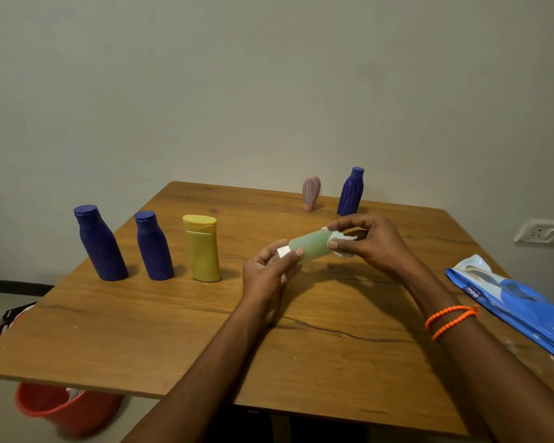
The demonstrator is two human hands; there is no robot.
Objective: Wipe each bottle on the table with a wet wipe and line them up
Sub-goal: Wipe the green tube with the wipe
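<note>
My left hand [267,276] grips the white-capped end of a pale green bottle [309,246], held on its side above the table. My right hand [370,243] pinches a crumpled white wet wipe [341,238] against the bottle's other end. Two dark blue bottles [100,243] [154,246] and a yellow bottle [202,249] stand upright in a row on the left. At the back stand a pink bottle [311,193] and a third blue bottle [351,191].
A blue wet wipe pack [512,298] lies at the right edge of the wooden table [141,340]. An orange bucket [64,410] sits on the floor under the front left corner. A wall socket [541,231] is at the right.
</note>
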